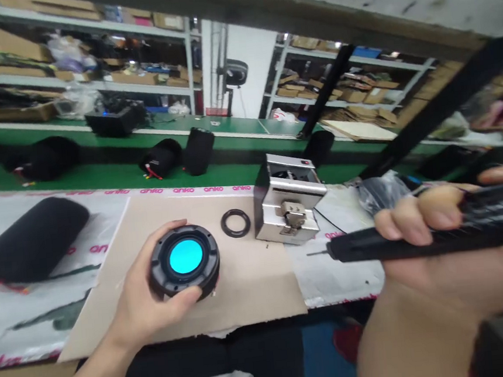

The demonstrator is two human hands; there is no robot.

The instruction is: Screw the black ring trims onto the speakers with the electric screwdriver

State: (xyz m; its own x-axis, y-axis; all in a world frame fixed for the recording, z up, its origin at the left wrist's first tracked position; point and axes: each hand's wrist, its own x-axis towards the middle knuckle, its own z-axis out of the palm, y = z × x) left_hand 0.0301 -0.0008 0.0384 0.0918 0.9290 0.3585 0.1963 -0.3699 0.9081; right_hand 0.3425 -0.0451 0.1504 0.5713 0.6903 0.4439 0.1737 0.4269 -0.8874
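Note:
My left hand is wrapped round a black cylindrical speaker whose round end faces up. A bright blue disc fills the middle of that end. Up at the right, my right hand grips a black electric screwdriver, its thin bit pointing left. Just right of the speaker, a black ring lies flat on the cardboard sheet. Behind the screwdriver's tip stands a metal screw feeder with an open top.
A black fabric-covered cylinder with wires lies on the left. More dark cylinders rest along the green conveyor belt. A clear plastic bag sits behind my right hand. Slanting at the right is a dark post.

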